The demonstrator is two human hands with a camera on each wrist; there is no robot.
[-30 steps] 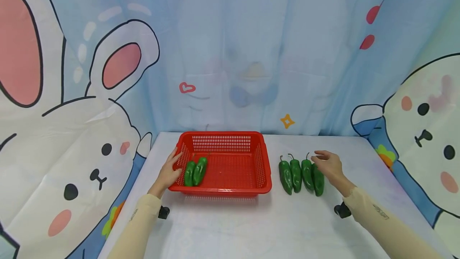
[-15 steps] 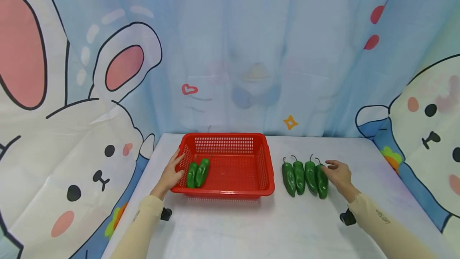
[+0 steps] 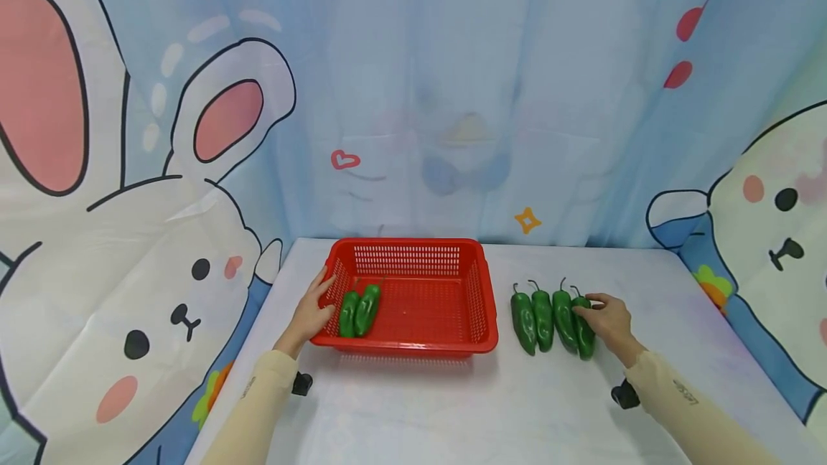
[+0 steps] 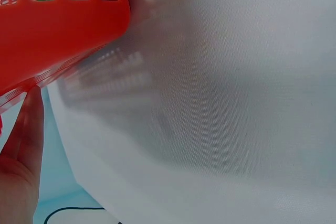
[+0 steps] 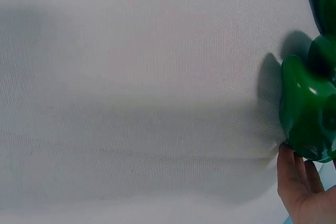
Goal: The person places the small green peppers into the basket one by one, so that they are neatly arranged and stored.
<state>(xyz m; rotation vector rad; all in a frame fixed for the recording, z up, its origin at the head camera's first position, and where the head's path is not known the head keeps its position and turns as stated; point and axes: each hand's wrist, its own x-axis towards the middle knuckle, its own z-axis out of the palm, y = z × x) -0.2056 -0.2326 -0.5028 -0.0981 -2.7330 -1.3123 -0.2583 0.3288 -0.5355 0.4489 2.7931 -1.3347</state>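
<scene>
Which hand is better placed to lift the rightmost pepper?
Right, probably: the right hand touches the rightmost pepper; the left hand is across at the left side of the basket.

The basket [image 3: 413,345] near the middle of the head view looked like moulded plastic, smooth with a slight gloss along its rim. The four peppers [image 3: 563,320] right of centre had smooth, very glossy skins. The table covering [image 3: 420,407] across the bottom looked matt, with a fine woven grain. The printed backdrop [image 3: 407,56] filling the upper frame looked like softly creased, dull cloth. Both sleeves [image 3: 255,400], lower left and lower right, appeared to be matt fabric.
</scene>
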